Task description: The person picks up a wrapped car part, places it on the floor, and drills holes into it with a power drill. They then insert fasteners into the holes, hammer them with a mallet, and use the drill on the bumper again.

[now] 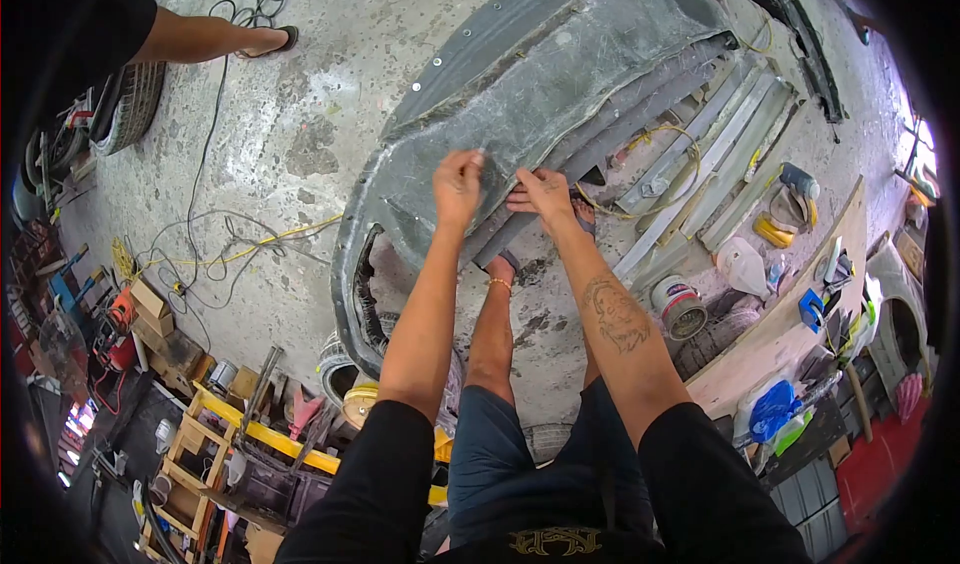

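A large grey car bumper (560, 59), scuffed and dusty, lies in front of me with its near edge by my feet. My left hand (458, 190) is curled just above the bumper's surface, fingertips pinched together; whatever they hold, if anything, is too small to make out. Close to its right, my right hand (542, 194) grips the bumper's near edge, some of its fingers tucked around the rim. Below the hands, my feet stand on the concrete, partly hidden by the bumper.
Long metal strips (715, 154) lie right of the bumper, near a paint can (680, 307) and a wooden board (760, 344) bearing tools. Cables (215, 254) cross the floor at left. Another person's leg (210, 39) stands upper left. A yellow-railed rack (265, 429) is lower left.
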Motion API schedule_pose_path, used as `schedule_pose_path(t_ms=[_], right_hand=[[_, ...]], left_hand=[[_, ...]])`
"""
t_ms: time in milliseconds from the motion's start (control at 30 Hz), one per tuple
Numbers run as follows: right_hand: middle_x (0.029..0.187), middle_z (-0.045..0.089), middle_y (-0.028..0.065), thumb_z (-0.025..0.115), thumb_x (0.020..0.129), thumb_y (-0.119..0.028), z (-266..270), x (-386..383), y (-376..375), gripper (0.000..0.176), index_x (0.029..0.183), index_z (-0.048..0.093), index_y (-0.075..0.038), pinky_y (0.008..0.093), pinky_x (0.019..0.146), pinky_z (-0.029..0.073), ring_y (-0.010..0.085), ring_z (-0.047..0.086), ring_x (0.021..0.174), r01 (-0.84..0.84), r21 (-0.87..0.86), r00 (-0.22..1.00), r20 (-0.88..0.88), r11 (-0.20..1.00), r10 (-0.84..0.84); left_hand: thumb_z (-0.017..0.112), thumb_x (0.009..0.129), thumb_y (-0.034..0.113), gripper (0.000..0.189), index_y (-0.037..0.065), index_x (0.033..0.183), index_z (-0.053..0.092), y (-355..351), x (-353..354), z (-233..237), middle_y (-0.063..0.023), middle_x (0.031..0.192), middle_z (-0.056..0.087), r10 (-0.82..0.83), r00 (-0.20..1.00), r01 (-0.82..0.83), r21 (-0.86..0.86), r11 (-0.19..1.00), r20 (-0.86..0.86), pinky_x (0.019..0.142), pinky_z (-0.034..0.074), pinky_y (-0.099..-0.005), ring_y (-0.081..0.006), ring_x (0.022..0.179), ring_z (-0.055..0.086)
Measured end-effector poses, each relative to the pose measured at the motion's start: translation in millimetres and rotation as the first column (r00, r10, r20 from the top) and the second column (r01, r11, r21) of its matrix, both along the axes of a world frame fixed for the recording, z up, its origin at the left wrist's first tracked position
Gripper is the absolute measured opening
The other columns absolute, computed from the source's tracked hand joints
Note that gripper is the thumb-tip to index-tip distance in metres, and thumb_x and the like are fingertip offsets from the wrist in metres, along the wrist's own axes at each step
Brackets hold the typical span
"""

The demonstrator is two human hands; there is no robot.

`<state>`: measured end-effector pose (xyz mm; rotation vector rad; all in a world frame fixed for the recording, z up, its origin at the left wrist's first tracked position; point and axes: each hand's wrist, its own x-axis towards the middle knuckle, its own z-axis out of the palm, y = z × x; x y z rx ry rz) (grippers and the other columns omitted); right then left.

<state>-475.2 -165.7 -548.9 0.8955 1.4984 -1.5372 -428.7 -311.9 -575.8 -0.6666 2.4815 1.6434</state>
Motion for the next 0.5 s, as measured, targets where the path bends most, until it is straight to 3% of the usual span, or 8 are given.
schedule_pose_path(t_ms=[100, 200, 233, 300, 333, 400, 433, 500], right_hand=[[0.088, 0.064, 0.0243, 0.064, 0.084, -0.019, -1, 0, 0, 0.037, 0.099, 0.056, 0.014, 0.0354, 0.059, 0.06, 0.0304, 0.068, 0.071, 0.013, -0.021, 1.0, 0.003, 1.0, -0.013], [0.088, 0.064, 0.0245, 0.064, 0.084, -0.018, -2, 2, -2, 0.037, 0.099, 0.056, 0.015, 0.0353, 0.059, 0.06, 0.0303, 0.068, 0.072, 0.014, -0.024, 1.0, -0.009, 1.0, -0.014], [0.088, 0.064, 0.0243, 0.064, 0.084, -0.018, -1, 2, -2, 0.037, 0.099, 0.056, 0.015, 0.0352, 0.059, 0.06, 0.0301, 0.068, 0.071, 0.02, -0.009, 1.0, -0.023, 1.0, -0.021], [0.088, 0.064, 0.0243, 0.064, 0.084, -0.019, -2, 2, -1, 0.037, 0.099, 0.056, 0.015, 0.0351, 0.059, 0.06, 0.0299, 0.068, 0.071, 0.017, 0.003, 0.999, -0.033, 1.0, -0.017], [0.088, 0.064, 0.0243, 0.064, 0.084, -0.019, -4, 3, -2, 0.037, 0.098, 0.056, 0.015, 0.035, 0.058, 0.06, 0.0297, 0.068, 0.071, 0.005, 0.015, 0.999, -0.038, 1.0, -0.005], [0.088, 0.064, 0.0241, 0.064, 0.084, -0.019, -6, 5, 0, 0.037, 0.098, 0.056, 0.015, 0.0348, 0.058, 0.06, 0.0295, 0.068, 0.071, 0.013, 0.002, 0.999, -0.04, 1.0, -0.013], [0.087, 0.064, 0.024, 0.064, 0.084, -0.02, -6, 6, 0, 0.038, 0.098, 0.057, 0.015, 0.0345, 0.057, 0.06, 0.0294, 0.068, 0.07, 0.026, -0.012, 0.999, -0.041, 1.0, -0.026], [0.087, 0.064, 0.0239, 0.065, 0.084, -0.02, -5, 4, 1, 0.038, 0.098, 0.057, 0.015, 0.0344, 0.057, 0.06, 0.0295, 0.068, 0.071, 0.033, 0.0, 0.999, -0.035, 0.999, -0.033]], left_hand=[[0.058, 0.086, 0.008, 0.013, -0.002, 0.088, 0.067, -1, 5, -5, -0.0139, 0.08, 0.064, -0.058, 0.994, 0.045, -0.14, 0.989, -0.091, 0.065, 0.047, -0.0353, -0.0257, 0.072, 0.063], [0.058, 0.086, 0.008, 0.013, -0.001, 0.09, 0.067, -10, 1, -3, -0.0132, 0.079, 0.065, 0.025, 0.999, -0.029, 0.084, 0.996, 0.045, 0.068, 0.049, -0.0326, -0.0235, 0.071, 0.063], [0.058, 0.086, 0.008, 0.013, -0.001, 0.09, 0.067, -5, 4, -4, -0.0132, 0.079, 0.065, 0.02, 0.999, -0.024, 0.089, 0.996, 0.046, 0.068, 0.049, -0.0326, -0.0235, 0.071, 0.063], [0.06, 0.088, 0.012, 0.016, -0.001, 0.091, 0.067, 3, 9, -5, -0.0118, 0.078, 0.064, -0.118, 0.986, 0.092, -0.205, 0.975, -0.122, 0.067, 0.049, -0.0301, -0.019, 0.07, 0.062], [0.06, 0.088, 0.012, 0.016, -0.001, 0.091, 0.067, 0, 10, -6, -0.0118, 0.078, 0.064, -0.115, 0.986, 0.089, -0.204, 0.975, -0.121, 0.067, 0.049, -0.0301, -0.019, 0.07, 0.062], [0.061, 0.087, 0.013, 0.017, -0.002, 0.092, 0.067, -4, 10, -6, -0.0122, 0.079, 0.064, -0.007, 1.0, 0.008, 0.081, 0.997, -0.01, 0.067, 0.048, -0.0298, -0.021, 0.07, 0.062], [0.061, 0.087, 0.013, 0.017, -0.002, 0.092, 0.067, -1, 10, -6, -0.0122, 0.079, 0.064, -0.014, 1.0, 0.014, 0.085, 0.996, -0.011, 0.067, 0.048, -0.0298, -0.021, 0.07, 0.062], [0.06, 0.088, 0.012, 0.017, -0.002, 0.093, 0.068, 6, 11, -3, -0.0119, 0.078, 0.065, -0.094, 0.995, 0.092, -0.063, 0.994, -0.033, 0.067, 0.048, -0.0297, -0.0206, 0.069, 0.062]])
